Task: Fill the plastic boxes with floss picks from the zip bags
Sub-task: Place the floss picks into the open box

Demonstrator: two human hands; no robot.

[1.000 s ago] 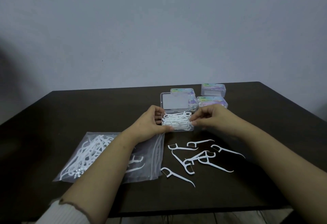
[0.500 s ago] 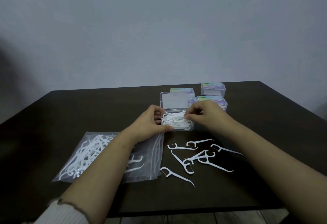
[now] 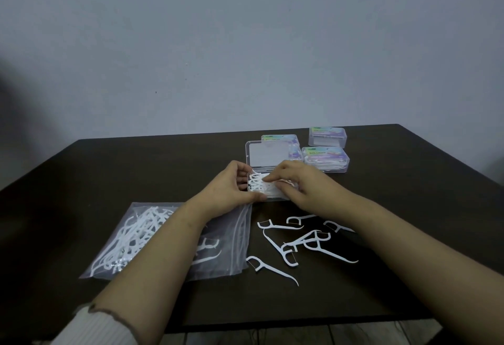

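A clear plastic box stands open mid-table, its lid raised behind it and a heap of white floss picks inside. My left hand grips the box's left end, thumb at the front and fingers behind. My right hand lies over the box from the right, fingers pressing down on the picks. A zip bag lies flat under my left forearm with many floss picks in its left part. Several loose floss picks are scattered in front of the box.
Three closed boxes with coloured labels stand behind on the dark table: one at the back right, one in front of it, one behind the open lid. The table's near edge runs under my forearms.
My right hand has moved left from the box's right end onto the picks inside. The left hand has kept its hold on the box.
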